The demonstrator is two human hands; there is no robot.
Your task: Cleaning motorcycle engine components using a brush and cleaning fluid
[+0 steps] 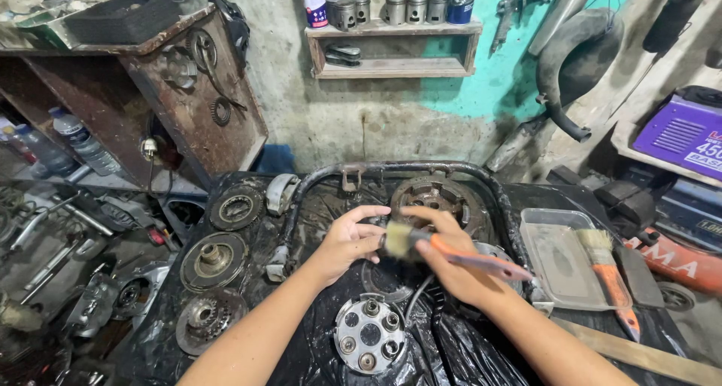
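On the black plastic sheet (451, 348) covering the bench, dismantled parts lie spread flat and apart, each easy to see and reach: a round clutch basket (436, 198) at the back under the bent metal tube frame (391, 168), three disc-shaped parts down the left side, and a pressure plate with raised posts (368, 335) just below the hands. Off to the right sits a shallow clear tray (560, 258) with a second brush (605, 262) resting across its corner, bristles up toward the far edge. Left hand (346, 239) is clenched around a small dark part, mostly hidden by the fingers, held up at chest height so the bristles can reach it. Right hand (459, 269) grasps the orange-handled brush (444, 249) near the ferrule, a short choke-up grip that looks suited to scrubbing control. Brush's long axis runs near horizontal, tilted slightly down to the right; bristles point left, touching the held part, handle end pointing toward the tray.
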